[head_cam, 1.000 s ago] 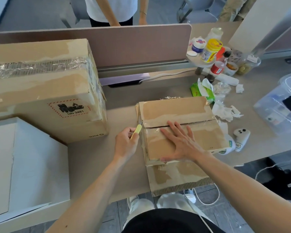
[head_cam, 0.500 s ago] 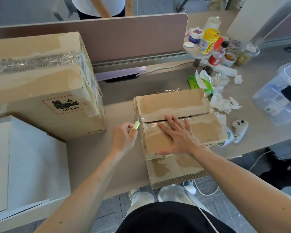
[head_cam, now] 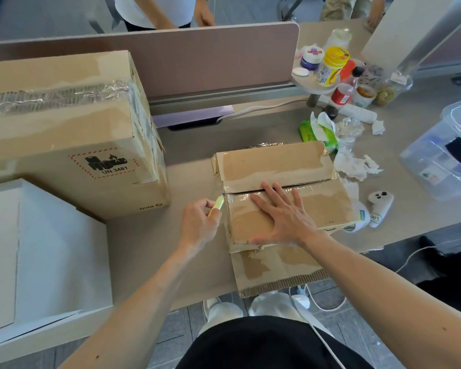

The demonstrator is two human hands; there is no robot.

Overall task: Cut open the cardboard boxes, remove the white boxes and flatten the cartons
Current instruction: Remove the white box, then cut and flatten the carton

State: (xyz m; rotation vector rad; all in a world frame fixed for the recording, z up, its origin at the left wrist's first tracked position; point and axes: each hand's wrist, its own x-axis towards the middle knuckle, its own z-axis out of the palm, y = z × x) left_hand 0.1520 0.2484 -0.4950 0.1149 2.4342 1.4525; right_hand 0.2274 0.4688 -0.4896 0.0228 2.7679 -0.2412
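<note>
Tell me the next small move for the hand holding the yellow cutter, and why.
Probably draw the cutter rightward along the taped seam of the small cardboard box. The left hand grips it with the tip at the seam's left end, and the right hand presses flat on the near flap, steadying the box.

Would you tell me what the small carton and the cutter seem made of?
Small carton: brown corrugated cardboard, fluted flap edge showing, with glossy clear tape on the seam. Cutter: apparently matte pale-yellow plastic; blade too small to tell.
</note>
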